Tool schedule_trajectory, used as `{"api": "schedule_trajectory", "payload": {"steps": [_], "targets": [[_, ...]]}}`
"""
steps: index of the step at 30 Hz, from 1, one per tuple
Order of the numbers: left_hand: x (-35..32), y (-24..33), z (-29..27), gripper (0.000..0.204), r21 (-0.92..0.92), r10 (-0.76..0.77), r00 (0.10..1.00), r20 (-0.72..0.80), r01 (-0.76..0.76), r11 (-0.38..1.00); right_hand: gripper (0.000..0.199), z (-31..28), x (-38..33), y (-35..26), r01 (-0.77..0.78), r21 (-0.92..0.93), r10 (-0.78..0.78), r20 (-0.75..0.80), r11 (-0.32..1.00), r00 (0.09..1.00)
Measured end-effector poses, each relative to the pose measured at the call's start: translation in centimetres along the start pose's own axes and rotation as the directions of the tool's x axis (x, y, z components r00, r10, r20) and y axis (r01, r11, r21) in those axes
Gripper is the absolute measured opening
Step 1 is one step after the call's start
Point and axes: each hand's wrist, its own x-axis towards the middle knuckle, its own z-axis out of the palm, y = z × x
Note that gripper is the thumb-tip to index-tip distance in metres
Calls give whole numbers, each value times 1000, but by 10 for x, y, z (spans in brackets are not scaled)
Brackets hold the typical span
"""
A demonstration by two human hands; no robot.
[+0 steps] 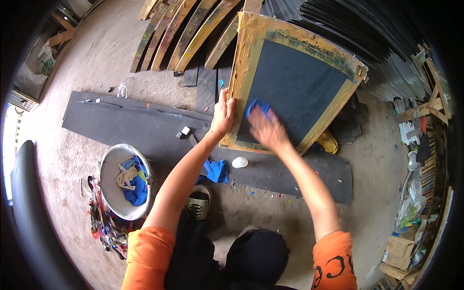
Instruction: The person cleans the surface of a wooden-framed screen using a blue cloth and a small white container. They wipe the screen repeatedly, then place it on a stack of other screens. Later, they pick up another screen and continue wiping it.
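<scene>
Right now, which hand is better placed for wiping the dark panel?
Right hand, I'd say: its fingers, though blurred, are at the blue cloth over the dark panel, while the left hand grips the frame at its left edge.

Framed screen (302, 87) gripped at left edge by left hand (223, 115), upper right of picture; blue cloth (257, 104) held against it by blurred right hand (269, 129). 1 bucket (110, 176) seen, lower left.

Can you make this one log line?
left hand: holds frame | right hand: on blue cloth, over dark panel | nearby: bucket
</scene>
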Motion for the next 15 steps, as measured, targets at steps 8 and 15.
{"api": "schedule_trajectory", "payload": {"steps": [8,15], "targets": [[5,-4,4,28,-402,-179,983,-31,152,903,59,-43,-125,-68,-252,600,-44,433,759,900],[-5,10,2,30,-524,-262,965,-6,220,823,55,-94,-133,-78,-390,458,88,553,799,829]]}}
